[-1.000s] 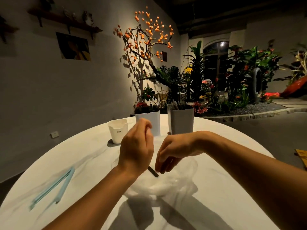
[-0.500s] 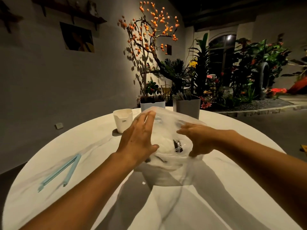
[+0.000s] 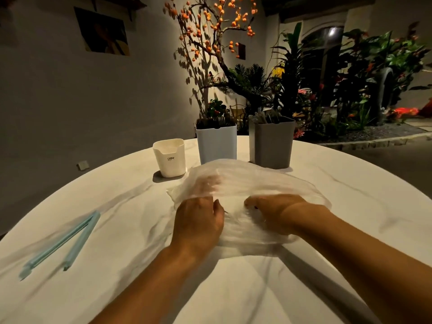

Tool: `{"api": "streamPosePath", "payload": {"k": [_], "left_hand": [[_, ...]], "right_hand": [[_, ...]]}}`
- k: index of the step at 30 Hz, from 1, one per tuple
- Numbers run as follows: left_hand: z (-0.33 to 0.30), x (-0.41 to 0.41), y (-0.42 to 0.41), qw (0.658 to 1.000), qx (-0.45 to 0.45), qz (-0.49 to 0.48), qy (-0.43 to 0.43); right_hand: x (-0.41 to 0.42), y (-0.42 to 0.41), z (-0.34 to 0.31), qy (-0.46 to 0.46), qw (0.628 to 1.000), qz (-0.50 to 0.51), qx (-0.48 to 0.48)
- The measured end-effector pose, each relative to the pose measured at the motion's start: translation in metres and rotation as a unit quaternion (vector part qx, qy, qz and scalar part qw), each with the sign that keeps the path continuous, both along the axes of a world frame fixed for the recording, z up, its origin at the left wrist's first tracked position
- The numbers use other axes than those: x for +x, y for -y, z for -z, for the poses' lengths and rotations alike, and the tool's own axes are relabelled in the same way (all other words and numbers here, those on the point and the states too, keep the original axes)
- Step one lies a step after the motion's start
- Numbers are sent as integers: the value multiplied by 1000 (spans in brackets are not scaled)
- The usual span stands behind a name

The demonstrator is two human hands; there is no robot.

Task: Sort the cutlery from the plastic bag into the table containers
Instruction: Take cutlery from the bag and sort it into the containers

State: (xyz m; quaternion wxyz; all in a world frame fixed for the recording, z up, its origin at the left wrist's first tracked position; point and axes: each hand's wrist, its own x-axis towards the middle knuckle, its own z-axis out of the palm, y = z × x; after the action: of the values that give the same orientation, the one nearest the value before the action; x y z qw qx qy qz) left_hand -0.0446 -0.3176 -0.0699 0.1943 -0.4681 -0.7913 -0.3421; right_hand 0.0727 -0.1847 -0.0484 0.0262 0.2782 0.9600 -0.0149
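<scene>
Spreading the crumpled clear plastic bag (image 3: 245, 183) at the round white bench (image 3: 350, 206) centre, left hand (image 3: 198, 220) and right hand (image 3: 273, 209) pinch its mouth, best held wide before lifting cutlery toward the containers at twelve o'clock.

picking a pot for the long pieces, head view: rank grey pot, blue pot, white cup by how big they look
1. grey pot and blue pot: look about alike, so no ranking between them; they stand side by side.
2. white cup: clearly smallest, though it stands slightly nearer.
</scene>
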Motion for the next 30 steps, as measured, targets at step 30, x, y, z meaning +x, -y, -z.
{"api": "streamPosePath", "payload": {"k": [30], "left_hand": [[-13,-14,19,982,-162,75,65]], "right_hand": [[3,13,-8,-166,969,15,-185]]}}
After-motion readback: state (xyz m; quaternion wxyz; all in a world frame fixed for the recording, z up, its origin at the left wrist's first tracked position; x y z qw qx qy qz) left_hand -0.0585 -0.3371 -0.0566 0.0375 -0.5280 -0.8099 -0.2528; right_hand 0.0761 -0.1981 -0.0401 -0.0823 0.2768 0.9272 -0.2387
